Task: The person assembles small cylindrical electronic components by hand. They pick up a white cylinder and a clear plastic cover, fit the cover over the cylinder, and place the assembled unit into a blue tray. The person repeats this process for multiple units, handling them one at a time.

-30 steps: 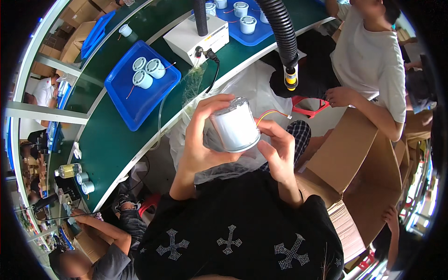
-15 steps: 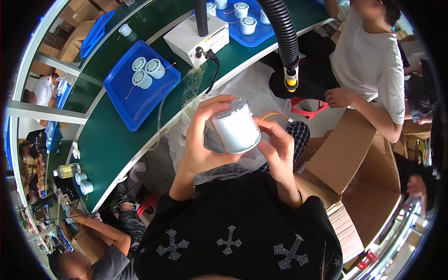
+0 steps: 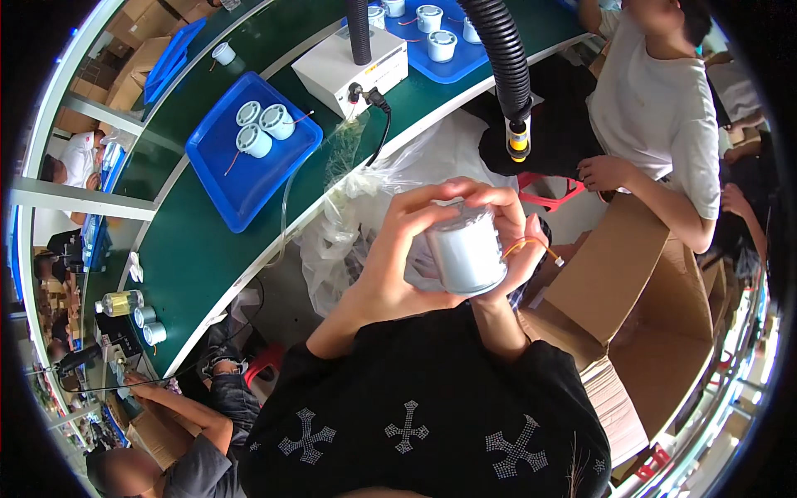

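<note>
Head view: left grip [image 3: 390, 274] and right grip [image 3: 516, 270] hold a white cylinder [image 3: 466, 256] between them; thin wires [image 3: 528, 240] stick out rightward.

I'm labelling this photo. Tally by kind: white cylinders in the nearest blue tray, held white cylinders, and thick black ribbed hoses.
White cylinders in nearest blue tray: 3
Held white cylinder: 1
Black ribbed hoses: 2
Total: 6

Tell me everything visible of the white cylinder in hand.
The cylinder is white, its side smooth and slightly glossy, perhaps metal or plastic; its upper end looks crinkled and shiny, partly covered. Thin wires leave its right side, ending in a small white plug. Tilted, it is held in mid-air by the left hand and right hand.
</note>
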`<state>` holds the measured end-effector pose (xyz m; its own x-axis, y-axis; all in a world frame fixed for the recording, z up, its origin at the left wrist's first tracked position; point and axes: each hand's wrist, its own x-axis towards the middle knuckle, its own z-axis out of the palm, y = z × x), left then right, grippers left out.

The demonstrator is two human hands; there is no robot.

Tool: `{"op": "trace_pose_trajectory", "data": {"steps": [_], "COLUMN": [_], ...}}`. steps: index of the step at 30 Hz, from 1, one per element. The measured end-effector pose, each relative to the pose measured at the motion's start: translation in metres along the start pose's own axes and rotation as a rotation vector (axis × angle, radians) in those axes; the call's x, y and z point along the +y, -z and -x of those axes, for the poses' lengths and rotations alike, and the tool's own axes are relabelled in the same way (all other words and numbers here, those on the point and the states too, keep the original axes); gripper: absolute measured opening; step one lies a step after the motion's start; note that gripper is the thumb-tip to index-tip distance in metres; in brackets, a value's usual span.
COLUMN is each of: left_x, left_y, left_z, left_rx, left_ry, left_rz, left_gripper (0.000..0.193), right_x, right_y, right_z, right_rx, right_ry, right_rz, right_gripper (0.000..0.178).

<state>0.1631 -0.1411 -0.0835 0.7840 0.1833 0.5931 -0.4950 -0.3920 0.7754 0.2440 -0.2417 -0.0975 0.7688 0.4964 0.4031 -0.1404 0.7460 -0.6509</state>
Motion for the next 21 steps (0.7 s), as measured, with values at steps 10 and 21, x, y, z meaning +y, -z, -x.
{"op": "trace_pose_trajectory", "data": {"steps": [10,21], "left_x": [0.001,0.004], "left_y": [-0.004,-0.009], "left_z": [-0.004,-0.014], "left_rx": [-0.036,-0.049], "left_ry": [-0.05,-0.096], "left_rz": [-0.106,-0.117], "left_gripper": [0.078,0.076], "right_x": [-0.003,-0.013], "right_y": [0.006,0.007], "right_z": [0.003,-0.001], "right_rx": [0.129,0.121], "right_ry": [0.029,0.087], "right_rz": [-0.073,-0.119], "right_gripper": [0.06,0.06]}}
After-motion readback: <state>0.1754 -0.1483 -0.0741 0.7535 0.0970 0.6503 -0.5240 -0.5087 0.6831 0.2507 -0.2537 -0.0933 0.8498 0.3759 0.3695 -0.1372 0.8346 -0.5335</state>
